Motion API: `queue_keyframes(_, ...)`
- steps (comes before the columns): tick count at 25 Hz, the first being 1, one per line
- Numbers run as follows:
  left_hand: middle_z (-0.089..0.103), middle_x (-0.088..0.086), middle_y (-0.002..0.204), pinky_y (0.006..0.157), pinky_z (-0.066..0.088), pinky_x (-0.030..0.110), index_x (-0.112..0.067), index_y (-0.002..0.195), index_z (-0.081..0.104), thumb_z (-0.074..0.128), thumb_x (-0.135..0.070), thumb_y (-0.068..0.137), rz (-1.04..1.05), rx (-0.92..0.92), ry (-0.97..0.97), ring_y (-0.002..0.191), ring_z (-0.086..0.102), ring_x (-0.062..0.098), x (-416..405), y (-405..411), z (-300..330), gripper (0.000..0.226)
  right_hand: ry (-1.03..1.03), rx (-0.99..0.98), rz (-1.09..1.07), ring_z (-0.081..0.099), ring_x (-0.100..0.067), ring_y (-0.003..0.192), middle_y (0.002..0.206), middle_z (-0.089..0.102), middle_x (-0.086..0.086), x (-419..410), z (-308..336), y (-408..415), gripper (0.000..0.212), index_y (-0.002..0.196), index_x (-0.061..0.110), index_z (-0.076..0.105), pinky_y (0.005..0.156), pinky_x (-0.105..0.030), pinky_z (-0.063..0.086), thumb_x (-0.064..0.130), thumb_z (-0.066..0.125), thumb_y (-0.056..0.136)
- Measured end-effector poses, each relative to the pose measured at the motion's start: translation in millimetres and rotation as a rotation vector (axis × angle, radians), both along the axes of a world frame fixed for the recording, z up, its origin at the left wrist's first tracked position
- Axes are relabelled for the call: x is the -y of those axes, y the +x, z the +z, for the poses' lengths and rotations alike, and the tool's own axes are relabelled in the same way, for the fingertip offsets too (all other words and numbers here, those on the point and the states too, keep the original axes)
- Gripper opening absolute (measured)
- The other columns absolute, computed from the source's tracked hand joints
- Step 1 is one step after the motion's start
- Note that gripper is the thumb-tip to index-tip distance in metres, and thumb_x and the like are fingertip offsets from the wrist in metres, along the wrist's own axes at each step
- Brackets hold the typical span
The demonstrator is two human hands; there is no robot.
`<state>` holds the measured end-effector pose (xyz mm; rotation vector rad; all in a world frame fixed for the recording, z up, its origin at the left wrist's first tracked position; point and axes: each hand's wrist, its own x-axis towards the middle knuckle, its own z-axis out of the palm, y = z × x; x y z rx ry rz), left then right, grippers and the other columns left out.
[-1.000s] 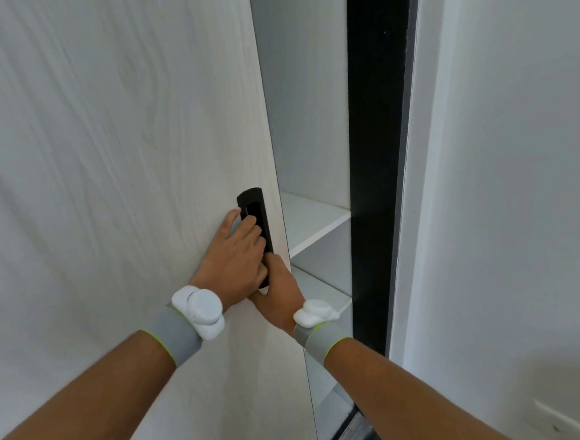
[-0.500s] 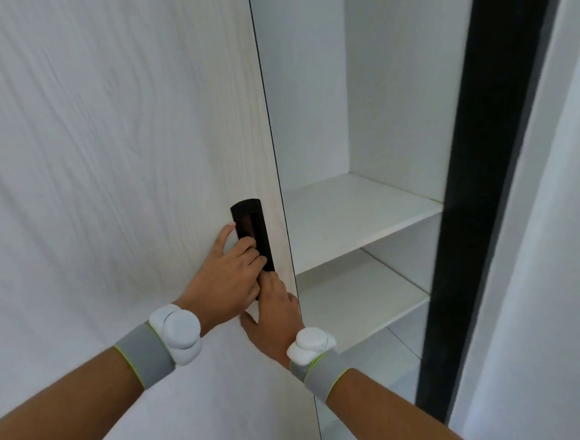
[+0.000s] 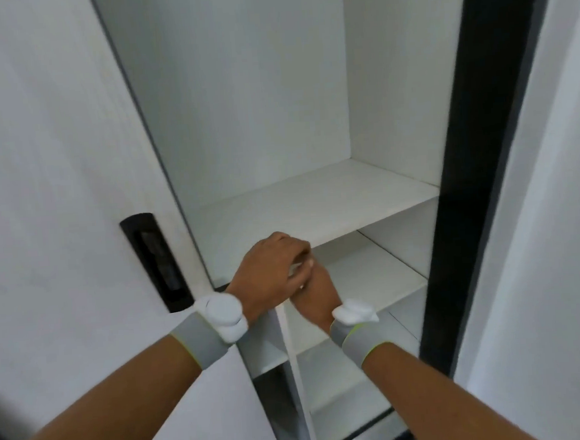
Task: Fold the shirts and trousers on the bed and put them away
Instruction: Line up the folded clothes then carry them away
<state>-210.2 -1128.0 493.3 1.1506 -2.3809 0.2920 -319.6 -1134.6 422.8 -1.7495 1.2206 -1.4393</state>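
Head view, close on a wardrobe. Sliding door (image 3: 55, 167), pale wood grain, fills the left half; its right edge runs diagonally from top centre down to the hands. A black recessed handle (image 3: 156, 262) sits in the door just left of that edge, untouched.

Left hand (image 3: 268, 276) is in front of the door's edge, knuckles up, fingers curled downward; it overlaps the right hand. Whether it holds anything or only covers the other hand: cannot tell. Right hand (image 3: 316, 295) sits just beneath and right of it, mostly hidden under the left fingers; fingers not visible, so open or closed cannot be told. Both wrists wear a grey band with a white puck, left (image 3: 219, 314) and right (image 3: 355, 313).

Wardrobe opening is wide between door edge and the black frame post (image 3: 465, 139) on the right. Upper shelf (image 3: 315, 204) white, flat, front edge running across just behind the hands. Lower shelf (image 3: 371, 272) below it, partly covered by the hands. A thin white vertical divider (image 3: 297, 374) drops down under the hands, more shelving either side. White wall (image 3: 557, 235) right of the post.

Shirts, trousers and bed: out of frame.
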Motion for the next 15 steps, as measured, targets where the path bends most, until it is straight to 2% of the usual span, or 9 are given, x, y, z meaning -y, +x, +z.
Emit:
queue_keyframes(3, 0.067, -0.007, 0.102, 0.081, 0.044, 0.03, -0.023, 0.112, 0.063, 0.041, -0.048, 0.092, -0.055, -0.048, 0.139, 0.1, 0.055, 0.014, 11.2, -63.9, -6.7, 0.039, 0.107, -0.03, -0.169, 0.057, -0.022, 0.114, 0.125, 0.059, -0.01, -1.0, -3.2, -69.1, 0.045, 0.129, 0.005, 0.052, 0.087, -0.02, 0.04, 0.017, 0.061, 0.086)
queue_keyframes(7, 0.067, -0.005, 0.108, 0.078, 0.042, 0.028, -0.025, 0.117, 0.06, 0.047, -0.047, 0.097, -0.253, -0.1, 0.205, 0.1, 0.056, 0.015, 18.4, -141.8, -27.4, 0.033, 0.178, -0.015, -0.369, 0.058, -0.016, 0.112, 0.125, 0.059, -0.001, -24.0, -13.9, -149.1, 0.042, 0.127, 0.017, 0.052, 0.096, -0.033, 0.048, 0.03, 0.062, 0.089)
queue_keyframes(11, 0.065, -0.005, 0.104, 0.083, 0.052, 0.034, -0.028, 0.12, 0.06, 0.043, -0.053, 0.096, -0.603, -0.031, 0.292, 0.094, 0.057, 0.014, -8.6, -253.2, -63.5, 0.039, 0.205, 0.038, -0.779, 0.061, -0.016, 0.097, 0.107, 0.063, 0.002, -95.4, -38.1, -239.8, 0.026, 0.111, 0.018, 0.057, 0.087, -0.032, 0.051, 0.022, 0.058, 0.086)
queue_keyframes(15, 0.064, -0.007, 0.108, 0.078, 0.048, 0.029, -0.03, 0.123, 0.059, 0.044, -0.046, 0.099, -0.929, 0.046, 0.384, 0.099, 0.059, 0.013, -73.1, -333.2, -98.4, 0.033, 0.294, 0.086, -1.151, 0.058, -0.013, 0.091, 0.104, 0.062, 0.005, -188.4, -66.2, -275.1, 0.02, 0.108, 0.017, 0.057, 0.078, -0.025, 0.045, 0.022, 0.06, 0.089)
